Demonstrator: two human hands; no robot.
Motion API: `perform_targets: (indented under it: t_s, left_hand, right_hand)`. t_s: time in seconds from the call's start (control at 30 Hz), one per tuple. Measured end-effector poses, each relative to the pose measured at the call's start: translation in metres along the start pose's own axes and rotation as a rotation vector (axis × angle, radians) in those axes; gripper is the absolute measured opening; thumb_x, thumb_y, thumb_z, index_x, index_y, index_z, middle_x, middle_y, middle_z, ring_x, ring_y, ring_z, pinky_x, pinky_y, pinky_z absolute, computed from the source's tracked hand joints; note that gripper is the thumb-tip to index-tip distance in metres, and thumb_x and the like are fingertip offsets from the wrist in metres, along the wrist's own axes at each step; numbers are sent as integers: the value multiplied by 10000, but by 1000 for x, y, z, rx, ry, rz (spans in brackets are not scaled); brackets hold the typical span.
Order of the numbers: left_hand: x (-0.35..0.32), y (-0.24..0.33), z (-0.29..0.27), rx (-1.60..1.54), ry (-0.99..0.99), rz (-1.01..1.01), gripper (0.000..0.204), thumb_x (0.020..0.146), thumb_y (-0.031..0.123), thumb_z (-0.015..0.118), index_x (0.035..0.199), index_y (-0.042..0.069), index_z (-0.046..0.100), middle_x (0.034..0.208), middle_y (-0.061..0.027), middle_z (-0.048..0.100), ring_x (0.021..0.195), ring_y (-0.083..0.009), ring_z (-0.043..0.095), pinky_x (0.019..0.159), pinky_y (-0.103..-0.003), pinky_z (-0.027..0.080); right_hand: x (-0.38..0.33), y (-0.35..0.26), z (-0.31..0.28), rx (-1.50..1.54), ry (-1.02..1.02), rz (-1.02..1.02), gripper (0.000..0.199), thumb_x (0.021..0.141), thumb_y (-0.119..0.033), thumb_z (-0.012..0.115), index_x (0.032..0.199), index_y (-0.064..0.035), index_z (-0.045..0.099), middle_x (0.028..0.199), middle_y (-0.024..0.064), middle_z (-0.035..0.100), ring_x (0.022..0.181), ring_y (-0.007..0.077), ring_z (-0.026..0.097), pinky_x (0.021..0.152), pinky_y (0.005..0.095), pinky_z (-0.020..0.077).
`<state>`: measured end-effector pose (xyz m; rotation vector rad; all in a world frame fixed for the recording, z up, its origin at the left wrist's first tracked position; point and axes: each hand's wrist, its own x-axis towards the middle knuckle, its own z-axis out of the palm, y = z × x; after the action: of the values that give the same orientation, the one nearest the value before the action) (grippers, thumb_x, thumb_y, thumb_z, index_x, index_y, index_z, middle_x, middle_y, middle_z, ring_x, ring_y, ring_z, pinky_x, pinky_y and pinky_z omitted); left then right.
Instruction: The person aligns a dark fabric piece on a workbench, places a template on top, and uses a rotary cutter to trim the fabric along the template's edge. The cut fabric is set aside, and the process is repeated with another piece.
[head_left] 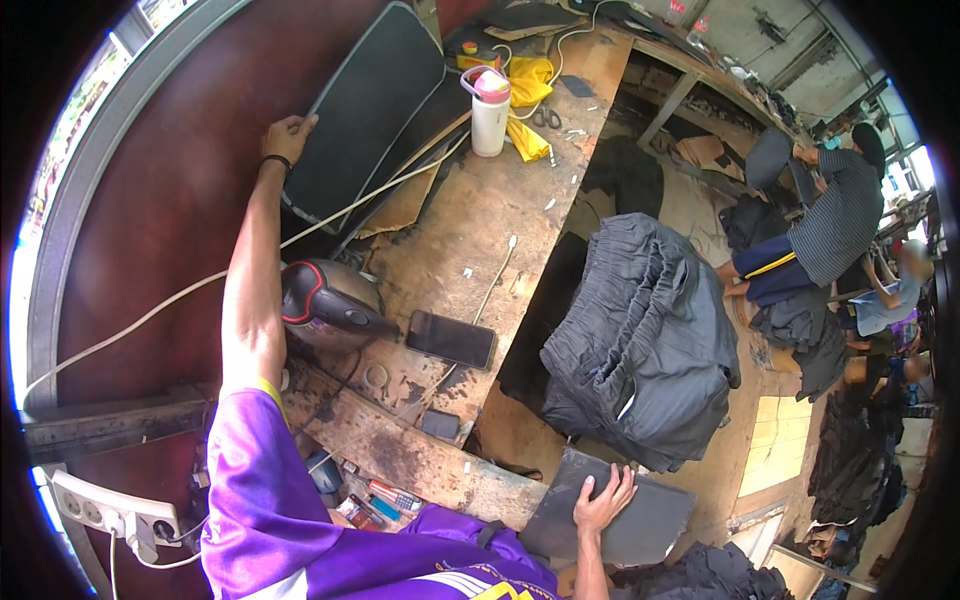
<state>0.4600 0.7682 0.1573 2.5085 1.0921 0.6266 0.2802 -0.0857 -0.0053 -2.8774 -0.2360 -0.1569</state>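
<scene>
Left hand [287, 137] is stretched out far from the phone [451, 339], up at the top corner of the big dark panel [365, 110] that leans against the wall — fingers curled over its edge, gripping it. Right hand [603, 497] is down below the phone, past the near edge of the bench [470, 215], lying flat on a smaller dark board [640, 520], fingers spread wide and pressing on its top, not closed round anything.

The phone lies face up, screen dark, on the worn wooden bench. Just left of it sits the iron [325, 303], dark with a red stripe on its handle, touching the bench and close to the left forearm. A pale cord [350, 212] runs across the panel above the iron. Well above the phone stands a white bottle [489, 112] with a pink lid, and just beside it a yellow cloth [529, 95] with scissors [546, 118] close by.

Right of the phone, off the bench, a pile of dark folded garments [645, 345] stands high. Farther right a person in a striped top [835, 220] bends over more dark fabric. Low and left of the phone — a white power strip [112, 512] by the purple sleeve [260, 490].
</scene>
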Motion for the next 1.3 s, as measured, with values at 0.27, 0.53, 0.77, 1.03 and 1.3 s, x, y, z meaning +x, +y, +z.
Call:
perform_targets:
  t_s: [0.27, 0.53, 0.77, 1.03, 1.3]
  left_hand:
    - [-29, 15, 11, -152, 44, 198, 495, 1014, 447, 630, 1403, 141, 621, 1175, -189, 752, 1141, -380, 702, 973, -453, 527]
    - [-3, -4, 11, -282, -366, -42, 672, 1008, 522, 639, 1461, 34, 552, 1377, -256, 641, 1307, -352, 607, 1080, -453, 460]
    - [-6, 3, 6, -294, -476, -103, 944, 957, 640, 652, 1571, -37, 417, 1547, -290, 500, 1467, -370, 474, 1207, -438, 373]
    - [-8, -12, 17, -257, -391, -118, 947, 942, 668, 658, 1530, -51, 473, 1536, -253, 528, 1454, -341, 491, 1192, -425, 384]
    - [-21, -22, 50, -441, -504, -183, 614, 965, 554, 712, 1180, -21, 739, 1120, -115, 750, 1070, -223, 703, 967, -361, 528]
  right_hand:
    - [1, -2, -2, -8, 5, 6, 575, 973, -358, 626, 1436, -27, 540, 1510, 224, 464, 1477, 426, 373, 1249, 626, 213]
    - [1, -1, -2, -2, 15, 2, 575, 965, -365, 633, 1422, -27, 547, 1504, 224, 471, 1476, 432, 375, 1247, 631, 213]
    - [0, -2, -2, -6, 13, 11, 573, 961, -355, 640, 1421, -27, 548, 1499, 223, 478, 1476, 428, 378, 1248, 629, 214]
    - [1, -1, -1, -18, -3, -3, 575, 968, -368, 630, 1421, -24, 544, 1498, 230, 470, 1471, 435, 379, 1243, 637, 214]
    - [1, -1, -1, -27, -18, 1, 577, 972, -368, 623, 1426, -20, 540, 1502, 230, 467, 1473, 432, 376, 1245, 634, 210]
